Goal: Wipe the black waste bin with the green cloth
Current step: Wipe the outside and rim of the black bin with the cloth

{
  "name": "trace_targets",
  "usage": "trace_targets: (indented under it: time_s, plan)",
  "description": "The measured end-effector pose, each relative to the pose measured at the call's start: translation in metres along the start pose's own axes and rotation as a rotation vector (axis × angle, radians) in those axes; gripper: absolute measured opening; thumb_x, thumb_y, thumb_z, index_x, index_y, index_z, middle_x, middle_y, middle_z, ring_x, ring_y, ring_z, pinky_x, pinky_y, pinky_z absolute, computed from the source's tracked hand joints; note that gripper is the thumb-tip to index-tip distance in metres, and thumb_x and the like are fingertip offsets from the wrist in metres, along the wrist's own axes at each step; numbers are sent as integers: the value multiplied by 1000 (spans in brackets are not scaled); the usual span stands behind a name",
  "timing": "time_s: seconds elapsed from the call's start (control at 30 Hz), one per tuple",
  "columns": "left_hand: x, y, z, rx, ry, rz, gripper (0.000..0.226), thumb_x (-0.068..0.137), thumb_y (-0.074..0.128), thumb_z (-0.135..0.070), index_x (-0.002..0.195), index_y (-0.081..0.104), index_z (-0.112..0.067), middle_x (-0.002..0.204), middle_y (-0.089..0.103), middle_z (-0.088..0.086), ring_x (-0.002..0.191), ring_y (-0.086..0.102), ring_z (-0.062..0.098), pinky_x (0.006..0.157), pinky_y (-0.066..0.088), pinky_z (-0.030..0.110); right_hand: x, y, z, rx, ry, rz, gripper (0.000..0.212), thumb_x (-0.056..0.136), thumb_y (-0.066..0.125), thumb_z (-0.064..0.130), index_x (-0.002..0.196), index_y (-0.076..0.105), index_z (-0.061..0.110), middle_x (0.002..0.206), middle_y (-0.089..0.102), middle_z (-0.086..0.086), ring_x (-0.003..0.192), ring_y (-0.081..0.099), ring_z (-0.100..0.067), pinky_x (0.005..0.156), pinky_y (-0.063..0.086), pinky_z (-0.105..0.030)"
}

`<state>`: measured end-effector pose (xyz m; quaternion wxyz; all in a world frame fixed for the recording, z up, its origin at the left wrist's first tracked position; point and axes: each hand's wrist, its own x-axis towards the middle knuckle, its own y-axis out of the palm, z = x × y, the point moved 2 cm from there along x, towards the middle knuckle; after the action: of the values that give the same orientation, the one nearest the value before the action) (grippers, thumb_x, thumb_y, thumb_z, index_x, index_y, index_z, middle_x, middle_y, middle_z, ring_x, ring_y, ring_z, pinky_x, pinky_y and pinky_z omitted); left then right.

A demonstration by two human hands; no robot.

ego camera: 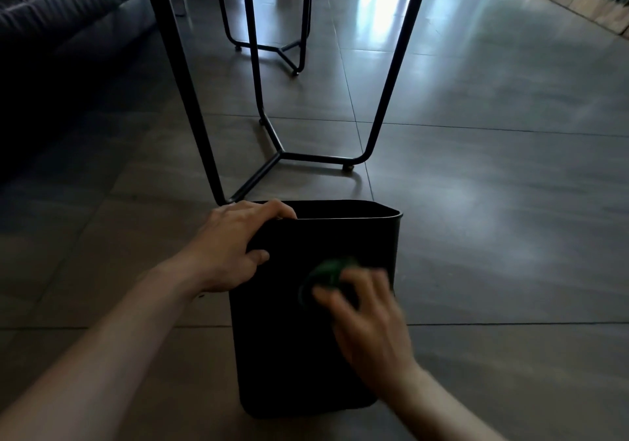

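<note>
Right hand (367,318), blurred, presses green cloth (332,272) to black waste bin (292,355) near wall; left hand (235,246) clasps the rim. Bin stands on floor (510,236). Wiping apparently underway; remaining walls' state unclear.

Dim interior, backlit from far end; glare streaks on floor (391,8); right hand (371,321) motion-blurred; edges bowed.

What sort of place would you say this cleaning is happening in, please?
Probably a home living room: a dark sofa at the left, a metal-legged table on a tiled floor, and a small black waste bin.
</note>
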<state>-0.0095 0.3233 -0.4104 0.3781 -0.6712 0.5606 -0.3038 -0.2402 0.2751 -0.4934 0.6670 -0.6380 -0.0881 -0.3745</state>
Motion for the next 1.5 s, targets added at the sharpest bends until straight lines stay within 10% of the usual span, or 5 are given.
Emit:
trace_targets:
  time_s: [0.43, 0.73, 0.93, 1.23, 1.5]
  plan:
    - [-3, 1, -6, 8, 50, -10, 59, 78, 73, -11, 124, 52, -40, 124, 60, -15, 132, 46, 12, 118, 28, 47, -102, 21, 22, -42, -211, 493, 27, 82, 73, 39, 106, 61, 38, 118, 64, -1, 98, 57, -21, 73, 61, -27]
    - [-12, -12, 8, -13, 21, 45, 58, 78, 75, -10, 116, 51, -46, 113, 57, -18, 117, 49, 14, 108, 39, 41, -29, -101, -79, 616, 1191, 237, 37, 81, 81, 50, 76, 67, 15, 60, 70, -17, 39, 62, -32, 41, 54, -43]
    - [-18, -18, 18, -77, 15, 122, 64, 76, 73, -2, 110, 52, -52, 121, 60, -21, 123, 46, 8, 110, 39, 41, 33, -118, -121, 15, 621, 537, 61, 90, 72, 47, 141, 42, 64, 104, 60, 9, 85, 63, -18, 74, 53, -36]
    - [-25, -22, 28, -126, 76, 14, 40, 82, 74, -2, 98, 61, -36, 121, 66, -13, 115, 49, -16, 94, 35, 3, 73, -109, -91, -28, 266, 789, 18, 98, 55, 53, 114, 63, 51, 104, 46, 14, 86, 60, -13, 78, 56, -39]
    - [-15, -28, 17, -154, 4, -226, 43, 85, 62, 2, 108, 65, -34, 132, 63, -8, 129, 51, 13, 101, 38, 26, 99, -117, -38, 4, 225, 664, 20, 92, 55, 65, 104, 61, 50, 93, 49, 15, 84, 55, -9, 67, 41, -30]
